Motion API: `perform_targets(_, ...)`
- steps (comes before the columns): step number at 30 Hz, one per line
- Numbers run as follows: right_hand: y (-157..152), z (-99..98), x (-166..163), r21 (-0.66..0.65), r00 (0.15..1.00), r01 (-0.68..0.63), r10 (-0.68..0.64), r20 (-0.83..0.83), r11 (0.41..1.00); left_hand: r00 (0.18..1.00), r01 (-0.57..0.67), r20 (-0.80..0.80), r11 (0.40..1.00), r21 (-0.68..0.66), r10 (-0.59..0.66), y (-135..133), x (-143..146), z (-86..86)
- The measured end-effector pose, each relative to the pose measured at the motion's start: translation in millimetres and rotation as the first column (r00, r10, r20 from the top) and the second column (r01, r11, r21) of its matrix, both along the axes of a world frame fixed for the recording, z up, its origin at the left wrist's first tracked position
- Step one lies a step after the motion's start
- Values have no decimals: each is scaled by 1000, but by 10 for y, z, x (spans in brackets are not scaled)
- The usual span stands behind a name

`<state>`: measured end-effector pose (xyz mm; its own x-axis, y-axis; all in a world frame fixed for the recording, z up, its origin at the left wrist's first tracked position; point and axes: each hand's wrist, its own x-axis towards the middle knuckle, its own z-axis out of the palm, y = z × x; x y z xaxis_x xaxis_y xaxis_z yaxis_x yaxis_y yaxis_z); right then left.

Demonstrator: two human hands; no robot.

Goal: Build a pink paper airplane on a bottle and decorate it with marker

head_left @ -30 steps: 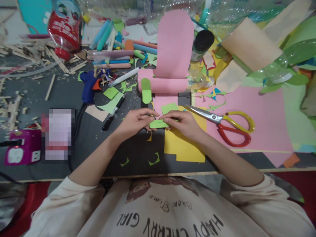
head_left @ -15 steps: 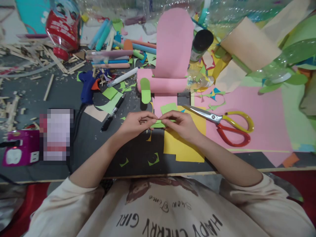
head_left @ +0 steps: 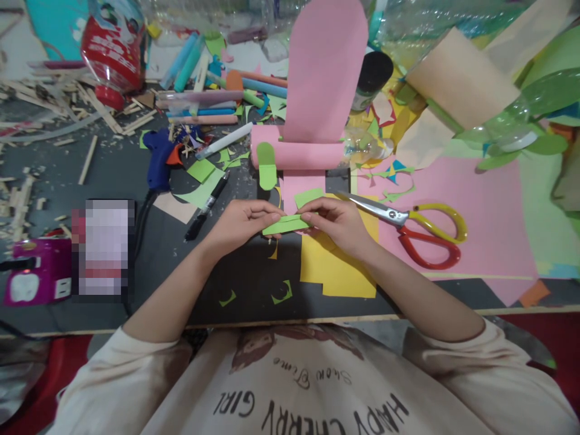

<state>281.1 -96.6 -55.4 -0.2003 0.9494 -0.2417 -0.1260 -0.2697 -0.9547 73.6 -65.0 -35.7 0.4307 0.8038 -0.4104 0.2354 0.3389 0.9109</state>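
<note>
Both my hands meet over the middle of the dark work table [head_left: 113, 175], pinching a small green paper strip [head_left: 285, 225]. My left hand [head_left: 242, 223] grips its left end with closed fingers. My right hand [head_left: 338, 222] pinches its right end. Just beyond the strip stands a pink paper model [head_left: 312, 121] with a tall rounded back, a rolled base and a green tab [head_left: 267, 166] on its left end. A yellow paper sheet [head_left: 338, 266] lies under my right wrist.
Red and yellow scissors [head_left: 408, 226] lie right of my hands on pink paper [head_left: 489, 223]. A black marker [head_left: 208, 205] and blue glue gun [head_left: 158, 160] sit to the left. Wooden sticks [head_left: 54, 103], coloured tubes [head_left: 212, 96], a dark-capped bottle [head_left: 371, 75] and scraps crowd the back.
The green strip has turned flatter and slid a little left between my fingers. Both hands stay in nearly the same place.
</note>
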Motion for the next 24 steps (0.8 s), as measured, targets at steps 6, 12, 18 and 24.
perform_targets(6,9,-3,7,6,1000,-10,10,22,1000,1000,-12,3,1000,0,12,-3,12,8)
perform_targets(12,7,1,13,-6,1000,-12,12,2,1000,1000,6,-17,1000,28,-6,-12,-6,-15)
perform_targets(18,19,24,45,94,996,52,-58,66,994,1000,-8,23,999,34,7,-24,-31,-37)
perform_targets(24,-53,73,-37,62,976,-163,152,159,985,996,60,63,998,-36,-58,-87,26,-31)
